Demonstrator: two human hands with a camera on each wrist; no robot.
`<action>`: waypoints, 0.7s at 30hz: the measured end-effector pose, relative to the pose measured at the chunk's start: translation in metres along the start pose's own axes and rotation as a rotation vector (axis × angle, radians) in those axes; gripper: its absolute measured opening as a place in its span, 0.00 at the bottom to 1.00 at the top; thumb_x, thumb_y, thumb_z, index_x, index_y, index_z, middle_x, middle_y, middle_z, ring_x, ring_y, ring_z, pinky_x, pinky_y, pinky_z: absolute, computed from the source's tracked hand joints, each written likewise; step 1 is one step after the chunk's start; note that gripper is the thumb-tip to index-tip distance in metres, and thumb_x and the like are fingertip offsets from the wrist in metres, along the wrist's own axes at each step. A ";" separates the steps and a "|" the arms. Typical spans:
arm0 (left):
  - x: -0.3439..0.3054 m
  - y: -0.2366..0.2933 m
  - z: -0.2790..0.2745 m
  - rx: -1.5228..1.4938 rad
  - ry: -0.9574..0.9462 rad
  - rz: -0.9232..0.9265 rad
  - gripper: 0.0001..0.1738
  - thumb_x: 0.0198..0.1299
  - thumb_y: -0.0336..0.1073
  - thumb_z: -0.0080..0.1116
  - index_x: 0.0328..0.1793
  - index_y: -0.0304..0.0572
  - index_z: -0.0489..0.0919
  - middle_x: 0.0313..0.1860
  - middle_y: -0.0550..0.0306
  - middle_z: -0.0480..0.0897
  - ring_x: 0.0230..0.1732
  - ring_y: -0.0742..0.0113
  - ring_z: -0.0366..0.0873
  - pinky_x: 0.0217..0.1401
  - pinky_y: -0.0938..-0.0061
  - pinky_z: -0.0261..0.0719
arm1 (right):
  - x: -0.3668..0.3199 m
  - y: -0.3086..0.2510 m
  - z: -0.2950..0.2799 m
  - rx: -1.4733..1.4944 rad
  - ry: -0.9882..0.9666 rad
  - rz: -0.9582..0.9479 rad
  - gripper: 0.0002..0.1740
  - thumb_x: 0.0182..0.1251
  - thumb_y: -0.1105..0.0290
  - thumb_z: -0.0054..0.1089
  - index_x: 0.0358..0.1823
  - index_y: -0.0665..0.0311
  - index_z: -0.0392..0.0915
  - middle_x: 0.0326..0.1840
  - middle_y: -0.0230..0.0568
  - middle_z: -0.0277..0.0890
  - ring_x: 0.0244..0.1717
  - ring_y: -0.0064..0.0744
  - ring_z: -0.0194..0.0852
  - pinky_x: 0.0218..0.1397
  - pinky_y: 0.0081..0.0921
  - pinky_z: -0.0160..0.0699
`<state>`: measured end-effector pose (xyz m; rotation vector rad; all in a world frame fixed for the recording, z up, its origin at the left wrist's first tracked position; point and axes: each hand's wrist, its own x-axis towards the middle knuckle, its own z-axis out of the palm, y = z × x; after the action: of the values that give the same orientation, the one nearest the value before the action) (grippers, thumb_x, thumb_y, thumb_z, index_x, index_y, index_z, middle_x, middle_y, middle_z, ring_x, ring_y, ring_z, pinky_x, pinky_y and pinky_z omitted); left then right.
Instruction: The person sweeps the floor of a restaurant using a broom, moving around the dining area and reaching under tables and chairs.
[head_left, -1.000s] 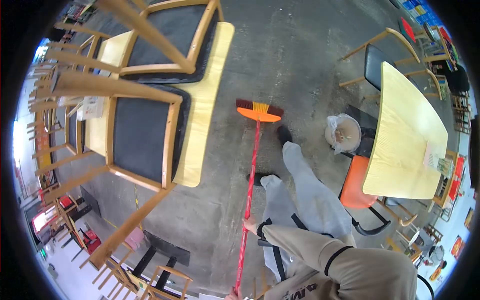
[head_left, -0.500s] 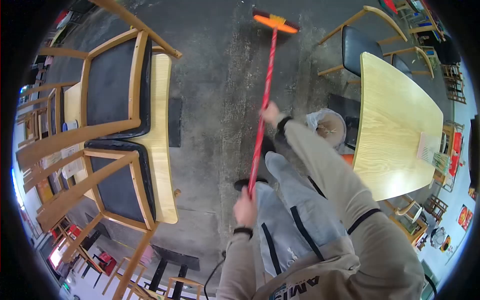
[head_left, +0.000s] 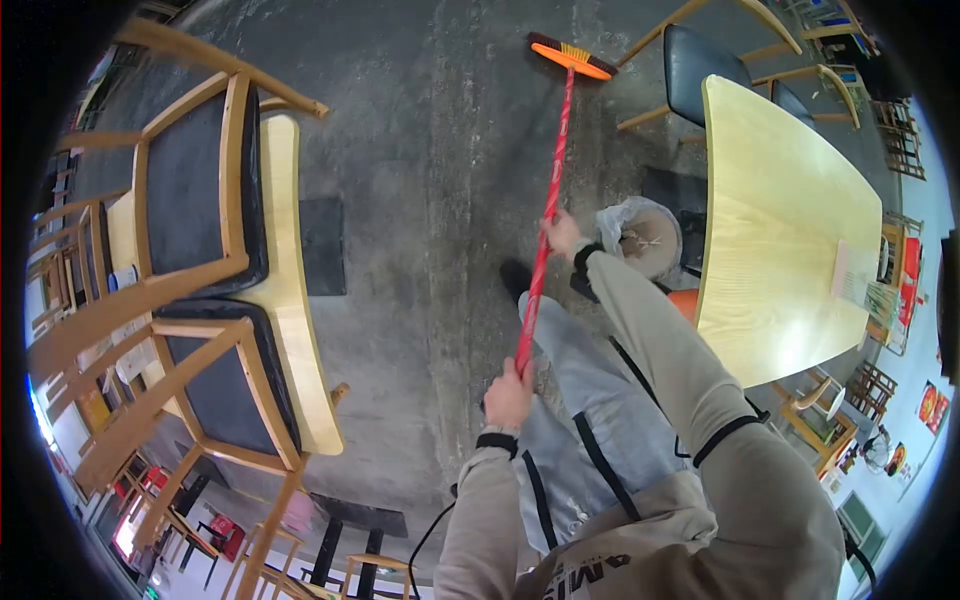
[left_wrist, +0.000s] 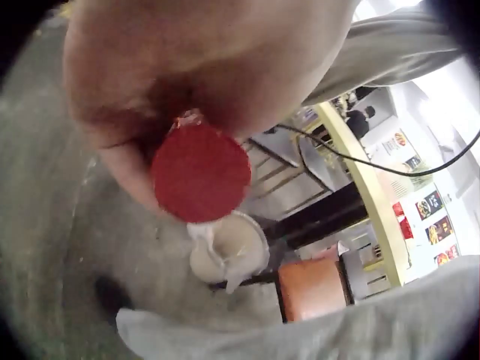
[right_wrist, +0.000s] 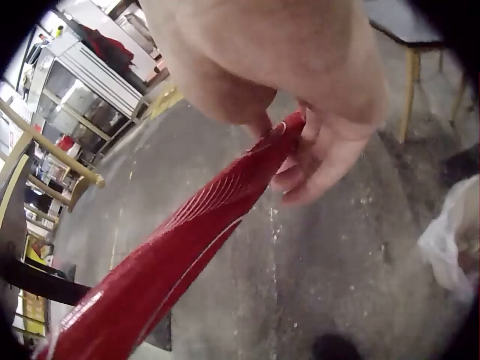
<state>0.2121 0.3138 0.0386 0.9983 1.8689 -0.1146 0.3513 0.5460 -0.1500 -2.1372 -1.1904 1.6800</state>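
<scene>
A broom with a red handle (head_left: 551,200) and an orange head (head_left: 573,60) stretches out ahead over the grey floor, its dark and yellow bristles facing away from me. My left hand (head_left: 508,398) grips the upper end of the handle. In the left wrist view the round red end cap (left_wrist: 201,174) pokes out beneath that hand's fingers. Farther down, my right hand (head_left: 563,232) holds the handle with curled fingers. The right wrist view has the handle (right_wrist: 187,232) running slantwise into this hand's (right_wrist: 300,82) grip.
On the left, chairs (head_left: 190,180) sit upside down on a pale wooden table (head_left: 300,300). To the right stands another pale table (head_left: 780,240), with a lined waste bin (head_left: 648,240) beside it and a black-seated chair (head_left: 705,75) beyond. A dark table base (head_left: 322,245) lies along the left floor.
The broom head has gone from near my feet to farther ahead, then slightly right. Both hands have moved forward with the handle. The tables have shifted left in view.
</scene>
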 end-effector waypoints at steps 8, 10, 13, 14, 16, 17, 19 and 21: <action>-0.094 -0.173 0.004 0.084 -0.025 -0.149 0.29 0.62 0.61 0.44 0.42 0.41 0.78 0.31 0.33 0.80 0.37 0.34 0.78 0.41 0.46 0.74 | -0.122 0.087 0.136 -0.329 -0.007 -0.087 0.27 0.63 0.52 0.53 0.54 0.65 0.61 0.43 0.62 0.76 0.47 0.60 0.76 0.50 0.46 0.74; -0.121 -0.213 0.013 0.016 0.042 -0.137 0.30 0.61 0.62 0.45 0.39 0.40 0.78 0.30 0.33 0.80 0.37 0.35 0.78 0.41 0.47 0.74 | -0.148 0.110 0.169 -0.357 -0.001 -0.087 0.28 0.64 0.52 0.52 0.55 0.65 0.59 0.42 0.63 0.76 0.46 0.60 0.76 0.49 0.46 0.74; -0.168 -0.261 0.037 0.071 0.138 -0.107 0.29 0.61 0.61 0.47 0.37 0.39 0.78 0.27 0.34 0.80 0.35 0.35 0.78 0.39 0.47 0.74 | -0.188 0.148 0.205 -0.254 0.013 -0.106 0.29 0.64 0.51 0.50 0.55 0.67 0.59 0.40 0.61 0.78 0.44 0.60 0.77 0.48 0.46 0.74; -0.190 -0.277 0.043 0.053 0.206 -0.088 0.27 0.61 0.59 0.49 0.35 0.39 0.78 0.24 0.35 0.79 0.30 0.36 0.78 0.34 0.47 0.75 | -0.209 0.159 0.216 -0.280 -0.010 -0.129 0.29 0.64 0.51 0.50 0.55 0.67 0.59 0.40 0.61 0.78 0.44 0.60 0.77 0.48 0.46 0.74; -0.227 -0.310 0.049 0.021 0.309 -0.081 0.25 0.60 0.58 0.50 0.33 0.40 0.78 0.21 0.36 0.78 0.26 0.38 0.79 0.30 0.47 0.75 | -0.252 0.177 0.239 -0.130 -0.049 -0.105 0.27 0.63 0.54 0.53 0.54 0.67 0.60 0.39 0.59 0.77 0.43 0.60 0.77 0.48 0.46 0.74; -0.253 -0.328 0.058 0.041 0.294 -0.122 0.25 0.60 0.58 0.50 0.33 0.40 0.78 0.21 0.36 0.78 0.26 0.38 0.78 0.30 0.48 0.75 | -0.265 0.204 0.256 -0.088 -0.078 -0.140 0.26 0.62 0.55 0.54 0.53 0.66 0.61 0.39 0.58 0.77 0.41 0.59 0.77 0.47 0.46 0.74; -0.306 -0.366 0.078 0.032 0.272 -0.176 0.26 0.61 0.58 0.50 0.32 0.40 0.78 0.21 0.36 0.78 0.26 0.37 0.78 0.30 0.48 0.75 | -0.299 0.259 0.288 -0.035 -0.140 -0.139 0.24 0.61 0.59 0.56 0.51 0.67 0.61 0.37 0.55 0.77 0.38 0.55 0.78 0.45 0.45 0.75; -0.363 -0.394 0.096 -0.038 0.235 -0.225 0.26 0.61 0.58 0.49 0.30 0.40 0.78 0.21 0.36 0.78 0.27 0.37 0.78 0.29 0.48 0.75 | -0.365 0.262 0.299 0.074 -0.288 0.063 0.21 0.61 0.60 0.56 0.48 0.68 0.64 0.34 0.50 0.77 0.34 0.48 0.79 0.39 0.43 0.77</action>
<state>0.0812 -0.2035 0.1457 0.7995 2.1879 -0.0975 0.1969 0.0289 -0.1350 -1.9569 -1.1175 2.0810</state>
